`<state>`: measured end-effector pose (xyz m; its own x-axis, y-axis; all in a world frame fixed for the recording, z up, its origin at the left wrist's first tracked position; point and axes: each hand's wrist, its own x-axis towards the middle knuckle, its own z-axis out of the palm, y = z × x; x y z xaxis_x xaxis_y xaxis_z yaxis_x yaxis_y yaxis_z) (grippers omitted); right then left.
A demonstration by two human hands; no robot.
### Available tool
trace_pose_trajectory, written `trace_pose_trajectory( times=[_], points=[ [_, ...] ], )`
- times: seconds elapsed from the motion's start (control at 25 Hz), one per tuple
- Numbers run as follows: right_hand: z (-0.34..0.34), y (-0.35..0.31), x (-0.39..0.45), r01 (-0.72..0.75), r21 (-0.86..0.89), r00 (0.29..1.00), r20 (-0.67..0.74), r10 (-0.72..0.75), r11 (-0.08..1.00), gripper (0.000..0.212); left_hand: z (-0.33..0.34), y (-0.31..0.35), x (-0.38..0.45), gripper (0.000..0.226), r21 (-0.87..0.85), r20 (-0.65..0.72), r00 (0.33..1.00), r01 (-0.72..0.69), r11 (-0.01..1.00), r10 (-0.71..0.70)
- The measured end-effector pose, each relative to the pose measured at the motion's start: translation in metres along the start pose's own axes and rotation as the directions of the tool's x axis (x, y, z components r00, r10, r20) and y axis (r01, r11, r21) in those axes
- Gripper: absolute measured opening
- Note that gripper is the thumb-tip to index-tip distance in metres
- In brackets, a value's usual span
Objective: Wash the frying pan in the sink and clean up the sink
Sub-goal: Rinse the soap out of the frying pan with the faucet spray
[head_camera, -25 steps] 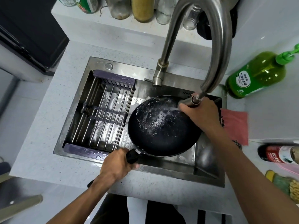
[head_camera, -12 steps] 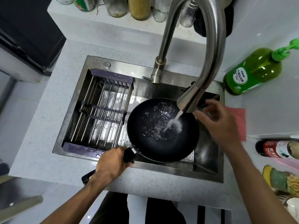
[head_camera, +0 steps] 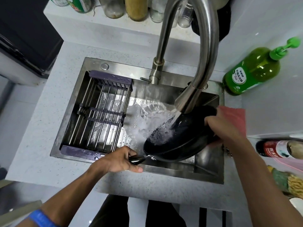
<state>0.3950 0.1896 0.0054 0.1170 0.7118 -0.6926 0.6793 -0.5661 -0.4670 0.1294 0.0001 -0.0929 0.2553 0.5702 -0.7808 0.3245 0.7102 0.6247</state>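
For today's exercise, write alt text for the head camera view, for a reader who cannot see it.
A person tilts a black frying pan under a running faucet in a steel sink, left hand gripping the handle, right hand holding the rim. A drying rack spans the sink's left side.

Sink (head_camera: 164,173) sat in the counter (head_camera: 41,161). Rack (head_camera: 98,115) spanned its left half; pan (head_camera: 183,136) was tilted in the right half, under the faucet (head_camera: 206,46) spout. Left hand (head_camera: 118,159) was on the pan handle at the front rim, right hand (head_camera: 224,126) on the pan's right edge. Cloth (head_camera: 236,118) and soap bottle (head_camera: 250,72) lay right of the sink; jars (head_camera: 136,9) stood on the ledge behind.
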Motion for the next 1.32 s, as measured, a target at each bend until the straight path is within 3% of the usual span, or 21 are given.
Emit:
trace_pose_trajectory(
  times=[0.08,0.2,0.28,0.36,0.48,0.52,0.6,0.64,0.68,0.76,0.8,0.84,0.88,0.92,1.0,1.04,1.12,1.16,1.24,1.32],
  points=[
    [-0.009,-0.016,-0.009,0.041,-0.109,0.999,-0.010,-0.042,0.993,0.056,0.003,-0.002,0.002,0.064,0.014,0.022,0.999,-0.030,0.999,0.030],
    [-0.015,-0.023,-0.017,0.063,-0.090,0.998,0.015,-0.062,0.994,0.056,0.005,0.006,0.002,0.075,0.006,0.035,0.999,0.032,0.999,-0.033],
    [-0.011,-0.012,-0.021,0.113,-0.018,0.993,-0.022,-0.114,0.993,0.056,0.007,0.016,-0.001,0.063,0.024,0.059,0.984,0.168,0.985,-0.169],
    [-0.001,0.013,-0.017,0.148,0.075,0.988,-0.058,-0.144,0.986,0.073,0.015,0.022,-0.001,0.045,0.012,0.015,0.971,0.240,0.971,-0.240],
    [0.014,0.058,0.001,0.136,0.266,0.991,-0.027,-0.134,0.954,0.092,0.029,0.017,0.000,0.014,-0.069,-0.221,0.971,0.073,0.995,-0.087],
    [0.017,0.070,0.008,0.152,0.221,0.988,-0.073,-0.139,0.963,0.089,0.030,0.014,-0.001,0.016,-0.038,-0.317,0.948,0.028,0.999,-0.038],
    [0.032,0.089,0.020,0.171,-0.249,0.949,-0.220,-0.228,0.953,0.081,0.028,0.007,-0.007,0.012,0.233,-0.434,0.900,0.081,0.969,0.029],
    [0.051,0.091,0.017,0.177,-0.483,0.924,-0.219,-0.314,0.857,0.081,0.025,0.005,-0.012,0.014,0.343,-0.472,0.880,0.135,0.930,0.047],
    [0.077,0.088,0.016,0.240,-0.581,0.917,-0.128,-0.379,0.778,0.080,0.022,0.004,-0.015,0.015,0.411,-0.480,0.875,0.156,0.898,0.068],
    [0.133,0.075,0.015,0.448,-0.534,0.890,0.191,-0.414,0.717,0.074,0.020,0.004,-0.021,0.013,0.448,-0.470,0.878,0.151,0.881,0.089],
    [0.153,0.069,0.020,0.545,-0.547,0.839,0.354,-0.414,0.636,0.071,0.020,0.007,-0.026,0.015,0.451,-0.479,0.871,0.139,0.882,0.108],
    [0.164,0.067,0.032,0.620,-0.569,0.784,0.420,-0.458,0.540,0.069,0.018,0.007,-0.028,0.019,0.445,-0.495,0.860,0.130,0.886,0.123],
    [0.168,0.067,0.049,0.636,-0.615,0.762,0.410,-0.500,0.466,0.068,0.015,0.006,-0.030,0.023,0.449,-0.512,0.849,0.135,0.884,0.131],
    [0.166,0.066,0.062,0.548,-0.680,0.813,0.295,-0.503,0.487,0.069,0.013,0.006,-0.032,0.027,0.464,-0.535,0.834,0.158,0.872,0.133],
    [0.171,0.059,0.066,0.333,-0.699,0.905,0.047,-0.424,0.633,0.072,0.007,0.007,-0.036,0.036,0.493,-0.575,0.806,0.207,0.845,0.138],
    [0.181,0.059,0.062,0.380,-0.689,0.882,0.069,-0.467,0.617,0.072,0.007,0.008,-0.036,0.040,0.498,-0.574,0.806,0.205,0.843,0.143],
    [0.197,0.058,0.056,0.608,-0.674,0.743,0.297,-0.600,0.420,0.068,0.009,0.010,-0.038,0.041,0.507,-0.563,0.811,0.188,0.841,0.159],
    [0.193,0.055,0.062,0.656,-0.639,0.711,0.345,-0.613,0.402,0.066,0.007,0.011,-0.040,0.038,0.500,-0.563,0.812,0.183,0.847,0.157],
    [0.176,0.060,0.078,0.489,-0.685,0.799,0.104,-0.592,0.540,0.064,0.003,0.011,-0.046,0.034,0.499,-0.555,0.820,0.190,0.845,0.143],
    [0.171,0.060,0.083,0.326,-0.679,0.831,-0.125,-0.542,0.658,0.067,0.002,0.011,-0.050,0.034,0.546,-0.546,0.825,0.221,0.808,0.144]
  ],
)
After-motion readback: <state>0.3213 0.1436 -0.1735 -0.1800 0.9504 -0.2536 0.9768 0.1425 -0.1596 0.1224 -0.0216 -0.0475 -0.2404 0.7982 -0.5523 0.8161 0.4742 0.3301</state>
